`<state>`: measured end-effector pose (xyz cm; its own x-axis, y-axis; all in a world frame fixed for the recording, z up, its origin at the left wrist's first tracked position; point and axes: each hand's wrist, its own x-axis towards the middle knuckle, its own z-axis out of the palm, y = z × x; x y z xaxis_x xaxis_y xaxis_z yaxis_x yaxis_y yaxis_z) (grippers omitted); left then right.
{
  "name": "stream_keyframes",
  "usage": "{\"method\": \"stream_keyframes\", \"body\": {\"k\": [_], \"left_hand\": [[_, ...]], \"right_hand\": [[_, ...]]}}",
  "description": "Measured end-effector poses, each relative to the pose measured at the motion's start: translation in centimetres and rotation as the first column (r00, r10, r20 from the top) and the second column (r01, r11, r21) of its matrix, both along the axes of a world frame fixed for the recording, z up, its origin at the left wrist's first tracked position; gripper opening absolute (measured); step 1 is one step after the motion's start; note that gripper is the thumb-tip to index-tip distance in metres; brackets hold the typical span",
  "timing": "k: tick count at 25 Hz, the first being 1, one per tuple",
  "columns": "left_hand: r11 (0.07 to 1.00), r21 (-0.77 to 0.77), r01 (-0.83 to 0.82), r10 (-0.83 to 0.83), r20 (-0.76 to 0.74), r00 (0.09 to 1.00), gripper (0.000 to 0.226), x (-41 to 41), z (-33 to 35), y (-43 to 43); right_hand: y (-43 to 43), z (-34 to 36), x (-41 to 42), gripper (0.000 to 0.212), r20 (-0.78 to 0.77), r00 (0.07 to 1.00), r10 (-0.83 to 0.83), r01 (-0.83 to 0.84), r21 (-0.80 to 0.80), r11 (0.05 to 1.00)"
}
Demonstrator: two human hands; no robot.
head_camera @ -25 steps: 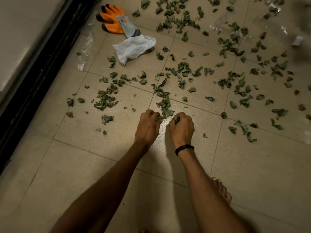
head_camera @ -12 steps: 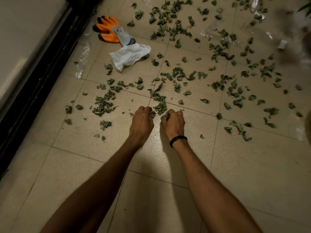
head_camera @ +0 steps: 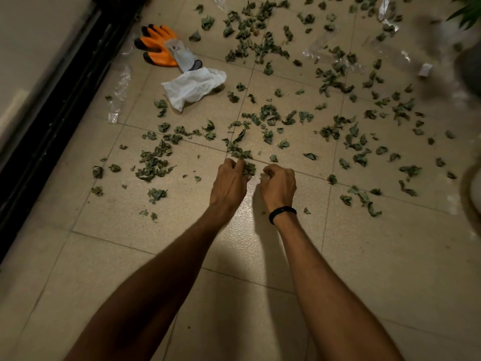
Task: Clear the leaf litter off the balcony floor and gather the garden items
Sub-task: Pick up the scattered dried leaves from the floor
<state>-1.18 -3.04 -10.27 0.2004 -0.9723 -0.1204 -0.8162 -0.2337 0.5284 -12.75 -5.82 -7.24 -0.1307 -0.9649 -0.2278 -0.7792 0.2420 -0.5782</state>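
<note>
Dry green leaf litter (head_camera: 270,118) lies scattered over the beige tiled balcony floor (head_camera: 260,243), thickest ahead and to the right. My left hand (head_camera: 230,182) is low on the floor, its fingers curled round a clump of leaves (head_camera: 248,168). Just to its right, my right hand (head_camera: 279,182) is curled too, with small leaf bits showing at its fingertips; a black band circles that wrist. An orange and grey garden glove (head_camera: 162,46) lies at the far left, and a white glove (head_camera: 194,86) lies crumpled beside it.
A black door frame (head_camera: 59,100) runs along the left edge. Clear plastic scraps (head_camera: 119,92) lie near it, and more plastic scraps (head_camera: 389,15) lie at the far right. A dark plant pot (head_camera: 471,66) stands at the right edge with green fronds above it.
Both hands have slid forward into the clump of leaves at the tile joint, closing on more of it. The view has tilted up a little.
</note>
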Motion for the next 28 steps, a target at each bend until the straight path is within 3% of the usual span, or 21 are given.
{"method": "stream_keyframes", "body": {"k": [2,5,12,14,16,21,24,26,28], "left_hand": [[0.998,-0.054,-0.023,0.021,-0.035,0.999,0.022,0.1,-0.3,0.6],[0.993,-0.108,-0.046,0.036,-0.095,0.995,0.023,0.7,-0.7,1.4],[0.973,-0.094,-0.213,0.196,-0.163,0.967,0.038,2.1,-0.1,2.0],[0.973,-0.09,-0.212,0.198,-0.149,0.969,0.043,2.7,0.1,1.6],[0.974,-0.051,-0.22,0.208,-0.176,0.962,0.033,3.0,0.2,1.0],[0.868,0.121,-0.481,0.486,-0.407,0.773,0.028,2.7,1.7,-1.1],[0.953,0.043,-0.3,0.298,-0.313,0.902,0.031,2.2,2.3,-1.2],[0.993,0.025,-0.112,0.114,-0.166,0.979,0.05,1.5,1.6,-1.1],[0.999,0.035,-0.022,0.023,-0.027,0.999,0.063,1.0,0.3,-1.0]], "right_hand": [[-0.4,0.0,0.1,0.023,0.005,0.999,-0.042,0.042,0.003,0.999],[-0.6,-0.1,0.6,0.019,0.038,0.998,-0.057,0.056,0.009,0.998],[-0.6,-1.1,2.7,0.037,0.031,0.989,0.147,-0.147,0.006,0.989],[-0.9,-1.3,2.4,0.034,0.044,0.986,0.163,-0.164,0.016,0.986],[-1.2,-1.5,2.3,0.026,-0.011,0.981,0.192,-0.192,0.036,0.981],[-1.5,-1.3,1.2,0.014,-0.045,0.993,0.114,-0.113,0.01,0.994],[-1.8,-1.0,0.3,0.011,-0.037,0.999,0.034,-0.035,-0.042,0.998],[-2.6,-0.7,-0.3,0.014,-0.04,0.999,-0.031,0.028,-0.079,0.997],[-3.6,-0.4,-0.8,0.022,-0.062,0.997,-0.053,0.047,-0.094,0.994]]}}
